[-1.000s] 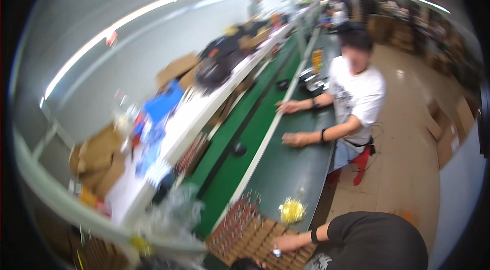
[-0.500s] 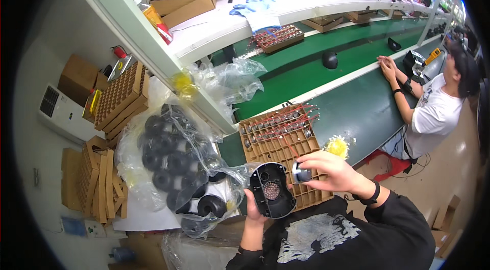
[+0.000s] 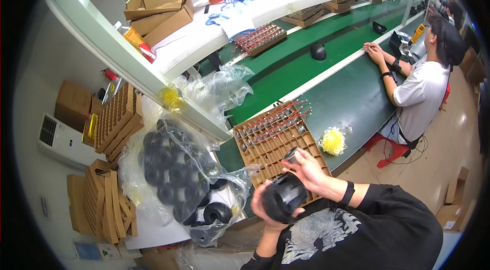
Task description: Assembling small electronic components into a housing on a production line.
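Observation:
My left hand (image 3: 263, 206) is wrapped round a black plastic speaker housing (image 3: 279, 201), a rounded shell tilted so that part of its hollow inside shows. Just above it, my right hand (image 3: 312, 172) pinches a small round black speaker (image 3: 290, 156) between thumb and fingers. Both hands are over the near end of a divided cardboard tray (image 3: 265, 150). Round metal parts with red wires fill the tray's far rows. Left of the tray, several black rounded housings (image 3: 171, 160) lie under clear plastic, and one ring-like black housing (image 3: 217, 213) sits nearer to me.
A bundle of yellow strands (image 3: 333, 141) lies right of the tray on the dark bench. Beyond runs a green conveyor belt (image 3: 275, 79) carrying a black housing (image 3: 318, 52). A co-worker (image 3: 423, 76) sits at the right. Stacked cardboard dividers (image 3: 117, 122) stand left; a metal post (image 3: 138, 76) rises nearby.
The housing in my left hand has turned, its open inside now facing more to the right. My right hand has moved slightly left and rotated with the small speaker. The whole view has shifted.

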Motion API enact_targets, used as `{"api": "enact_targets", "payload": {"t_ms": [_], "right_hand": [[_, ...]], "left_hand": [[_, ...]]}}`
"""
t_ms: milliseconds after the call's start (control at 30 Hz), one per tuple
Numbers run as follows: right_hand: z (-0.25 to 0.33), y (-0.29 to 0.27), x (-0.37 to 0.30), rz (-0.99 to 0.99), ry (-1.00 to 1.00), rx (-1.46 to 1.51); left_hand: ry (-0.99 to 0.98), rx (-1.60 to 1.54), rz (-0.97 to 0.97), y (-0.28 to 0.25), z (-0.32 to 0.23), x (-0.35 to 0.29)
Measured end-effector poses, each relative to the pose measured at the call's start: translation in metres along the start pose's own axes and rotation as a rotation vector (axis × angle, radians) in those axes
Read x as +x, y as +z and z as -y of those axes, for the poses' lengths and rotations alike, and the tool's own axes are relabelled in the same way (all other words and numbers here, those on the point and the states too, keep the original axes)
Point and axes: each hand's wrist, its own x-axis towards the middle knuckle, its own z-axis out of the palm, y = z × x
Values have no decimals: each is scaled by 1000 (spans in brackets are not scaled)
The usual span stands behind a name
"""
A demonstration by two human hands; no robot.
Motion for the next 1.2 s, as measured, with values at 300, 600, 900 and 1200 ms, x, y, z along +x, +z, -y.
{"api": "enact_targets", "payload": {"t_ms": [300,600,900,1200], "right_hand": [[15,0,-4,145,-251,-260],[12,-16,-1,298,-515,-400],[98,5,-30,541,-1131,-1937],[55,38,-58,916,-1063,-1694]], "left_hand": [[-465,-645,316,-6,-21,4],[-1417,-1614,450,-20,29,-20],[-1107,-1628,-188,-27,29,-8],[-1050,-1167,-108,-36,48,-30]]}}
